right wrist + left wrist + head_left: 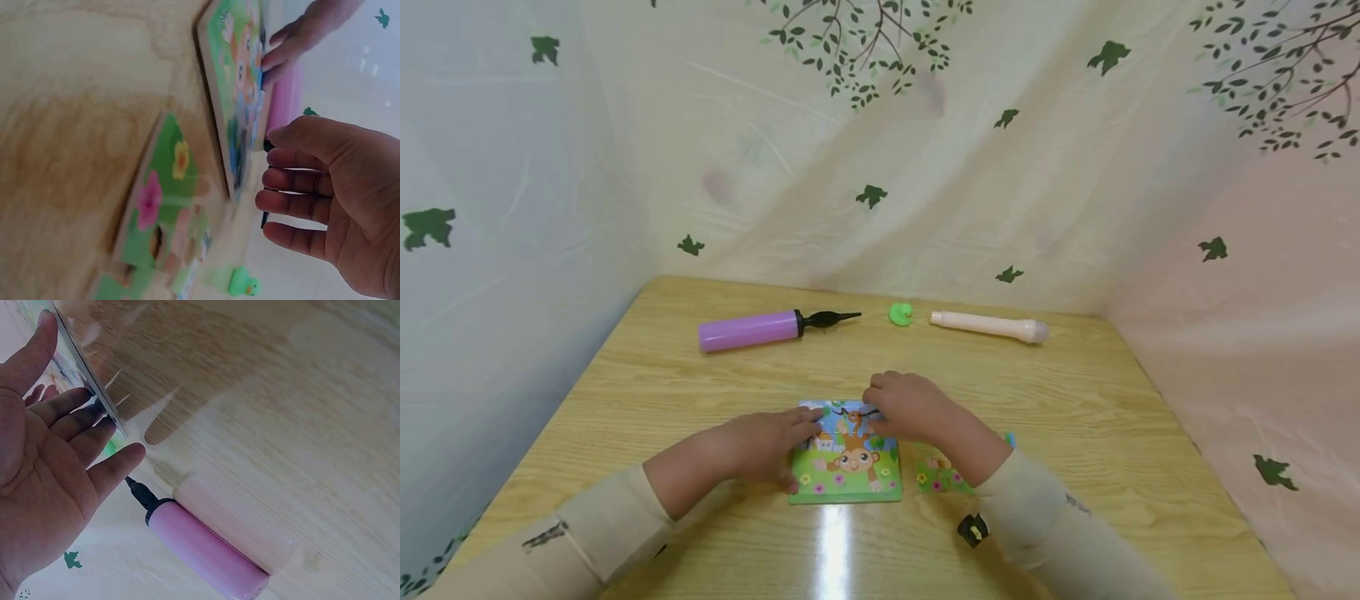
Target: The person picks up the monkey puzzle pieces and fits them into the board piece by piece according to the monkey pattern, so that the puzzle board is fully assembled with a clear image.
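Note:
A jigsaw puzzle board [847, 477] with a cartoon monkey on green grass lies flat on the table. My left hand [760, 446] rests at its left side, fingers fairly straight on its upper left part and thumb near the lower left corner. In the left wrist view, the fingertips of the left hand [56, 450] meet the board's edge. Over the upper right corner hovers or rests my right hand [913, 406]; contact cannot be told. The right wrist view shows the right hand [344, 194] with loosely bent fingers and nothing in them. Loose puzzle pieces [164, 187] lie right of the board, partly hidden by my right forearm.
Along the back of the table [737, 383] lie a purple hand pump [748, 330] with a black nozzle, a green toy duck [901, 314] and a pale microphone-shaped stick [985, 324]. A small dark item [973, 530] is beside my right sleeve. Patterned curtains enclose the table.

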The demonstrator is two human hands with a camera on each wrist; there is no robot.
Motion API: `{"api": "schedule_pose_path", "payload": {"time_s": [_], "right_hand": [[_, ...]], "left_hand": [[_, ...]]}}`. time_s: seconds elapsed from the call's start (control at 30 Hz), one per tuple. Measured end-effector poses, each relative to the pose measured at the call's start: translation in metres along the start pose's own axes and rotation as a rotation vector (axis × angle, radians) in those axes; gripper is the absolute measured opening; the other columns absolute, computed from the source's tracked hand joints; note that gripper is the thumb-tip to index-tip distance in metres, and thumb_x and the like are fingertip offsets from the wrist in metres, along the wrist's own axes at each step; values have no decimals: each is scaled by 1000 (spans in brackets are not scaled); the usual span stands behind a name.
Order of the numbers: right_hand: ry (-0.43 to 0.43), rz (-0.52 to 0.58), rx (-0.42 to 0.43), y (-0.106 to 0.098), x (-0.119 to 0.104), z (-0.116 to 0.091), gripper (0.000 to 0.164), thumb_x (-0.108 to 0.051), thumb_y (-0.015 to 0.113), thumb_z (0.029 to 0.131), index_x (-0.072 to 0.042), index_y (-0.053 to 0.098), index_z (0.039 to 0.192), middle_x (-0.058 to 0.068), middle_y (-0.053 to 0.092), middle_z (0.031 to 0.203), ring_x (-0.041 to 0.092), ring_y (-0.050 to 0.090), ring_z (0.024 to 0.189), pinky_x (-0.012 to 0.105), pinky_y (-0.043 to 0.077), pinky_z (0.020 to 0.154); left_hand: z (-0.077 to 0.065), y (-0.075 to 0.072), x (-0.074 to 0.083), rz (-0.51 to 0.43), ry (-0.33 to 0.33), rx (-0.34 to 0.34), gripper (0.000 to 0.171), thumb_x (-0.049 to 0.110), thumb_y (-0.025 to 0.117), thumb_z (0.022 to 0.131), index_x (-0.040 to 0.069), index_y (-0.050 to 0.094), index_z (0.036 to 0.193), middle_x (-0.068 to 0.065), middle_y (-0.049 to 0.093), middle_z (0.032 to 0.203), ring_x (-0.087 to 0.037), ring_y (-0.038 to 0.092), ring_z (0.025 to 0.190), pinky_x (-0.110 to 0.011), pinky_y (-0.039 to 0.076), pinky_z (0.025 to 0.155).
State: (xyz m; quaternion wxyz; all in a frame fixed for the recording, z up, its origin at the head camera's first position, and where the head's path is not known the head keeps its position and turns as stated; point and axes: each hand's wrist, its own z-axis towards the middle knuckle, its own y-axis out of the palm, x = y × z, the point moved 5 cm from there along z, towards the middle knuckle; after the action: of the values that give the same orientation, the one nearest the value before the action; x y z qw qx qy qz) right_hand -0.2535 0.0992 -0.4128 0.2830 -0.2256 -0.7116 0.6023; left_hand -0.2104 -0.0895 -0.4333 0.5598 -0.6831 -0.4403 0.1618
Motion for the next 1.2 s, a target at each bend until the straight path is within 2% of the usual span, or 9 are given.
{"api": "schedule_pose_path", "payload": {"time_s": [0.23, 0.57, 0.97, 1.2], "right_hand": [[29, 8, -46, 8, -3, 2, 22, -37, 63, 95, -19, 67, 107, -5, 57, 96, 11, 49, 83, 28, 49, 69], [47, 7, -74, 12, -4, 1, 31, -43, 62, 95, -18, 66, 114, -3, 61, 105, 14, 55, 92, 29, 51, 73], [57, 11, -29, 13, -6, 5, 30, -43, 63, 94, -18, 67, 110, -3, 62, 103, 14, 58, 93, 28, 54, 74], [48, 51, -1, 11, -7, 5, 27, -41, 64, 94, -16, 67, 107, -2, 61, 99, 14, 57, 89, 27, 52, 70]], "left_hand": [[1, 2, -1, 0, 5, 5, 89, 48, 78, 77, 15, 40, 150, -1, 26, 162, -29, 31, 146, -47, 34, 116], [0, 1, -2, -14, -3, -4, 89, 48, 79, 78, 15, 40, 151, -1, 26, 162, -28, 30, 147, -47, 33, 117], [-1, 0, -3, -22, -2, -7, 89, 48, 78, 78, 16, 39, 151, 0, 24, 163, -27, 28, 148, -47, 32, 117], [-1, 0, -3, -25, -3, -15, 89, 47, 78, 79, 15, 38, 151, -1, 24, 163, -27, 27, 148, -46, 31, 118]]}}
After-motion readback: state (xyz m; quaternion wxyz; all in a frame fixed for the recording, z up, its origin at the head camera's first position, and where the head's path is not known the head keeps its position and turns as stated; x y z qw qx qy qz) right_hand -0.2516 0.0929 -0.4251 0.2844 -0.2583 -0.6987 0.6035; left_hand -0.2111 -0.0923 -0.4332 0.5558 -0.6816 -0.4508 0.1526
